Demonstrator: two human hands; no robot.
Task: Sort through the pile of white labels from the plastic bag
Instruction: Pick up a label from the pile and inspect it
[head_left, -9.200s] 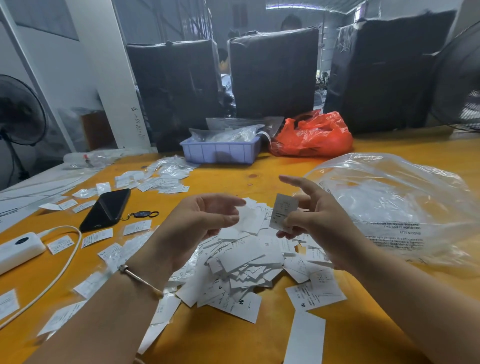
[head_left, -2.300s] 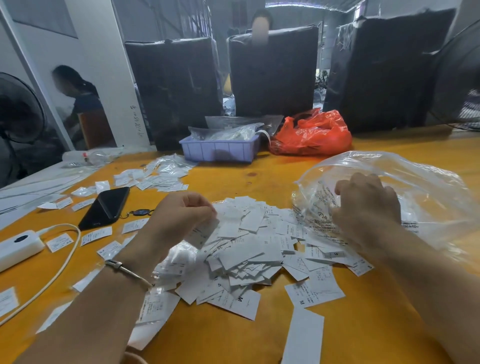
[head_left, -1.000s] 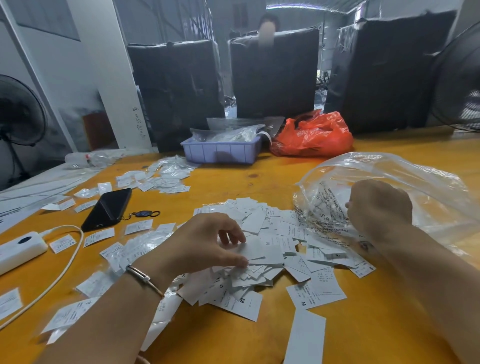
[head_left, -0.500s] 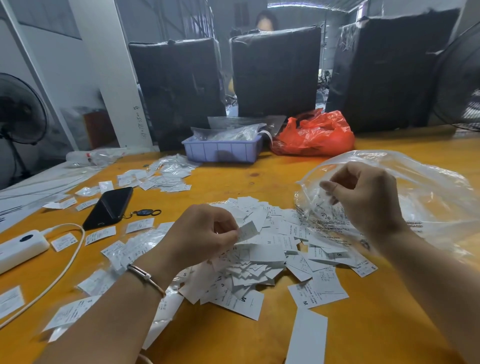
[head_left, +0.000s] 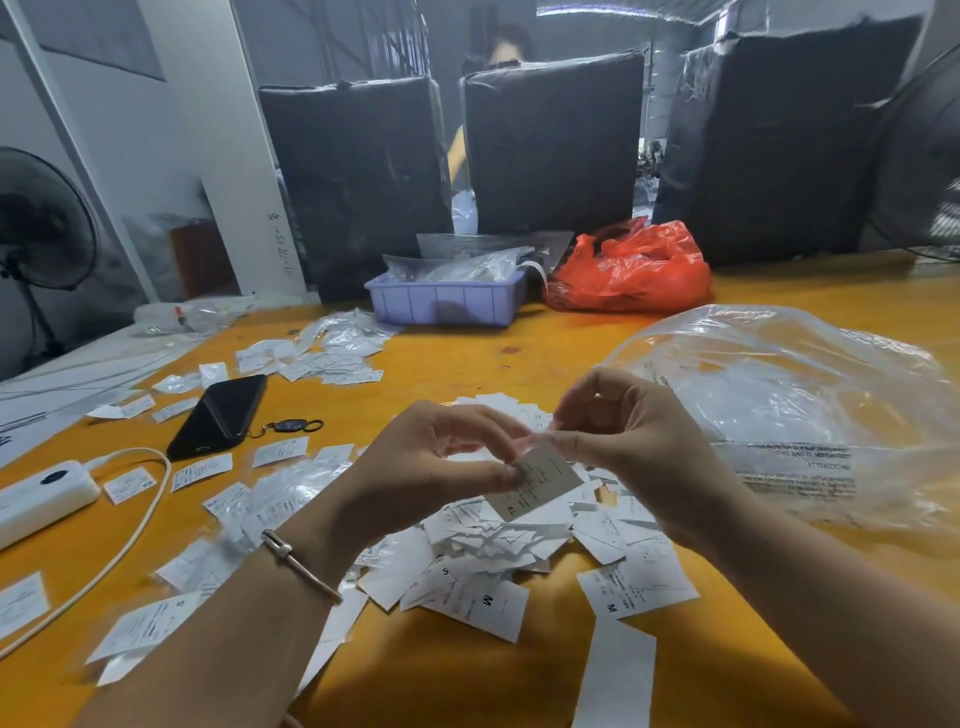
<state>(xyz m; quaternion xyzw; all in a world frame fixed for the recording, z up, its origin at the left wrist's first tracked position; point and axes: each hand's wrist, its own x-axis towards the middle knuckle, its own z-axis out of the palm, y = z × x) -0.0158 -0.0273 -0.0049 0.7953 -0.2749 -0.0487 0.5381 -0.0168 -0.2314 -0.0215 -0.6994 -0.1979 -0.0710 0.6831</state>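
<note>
Both hands raised over the pile (head_left: 498, 540) of white labels on the yellow table (head_left: 467, 670). Left hand (head_left: 431, 467) fingers (head_left: 511, 470) curled, pinching one label (head_left: 535, 480) at its left edge; label tilted, "XL" printed at its lower end. Right hand (head_left: 628, 441) fingers curled, tips pinching the same label's top edge, touching the left fingers. Pile sits directly under the fingers. Clear bag (head_left: 810, 415) lies right of the right fingers, near but apart from them. Left of the left fingers: loose labels, phone (head_left: 221, 413), white charger (head_left: 41, 496) with cable. Beyond the fingers: purple tray (head_left: 447, 304), red bag (head_left: 634, 270).
</note>
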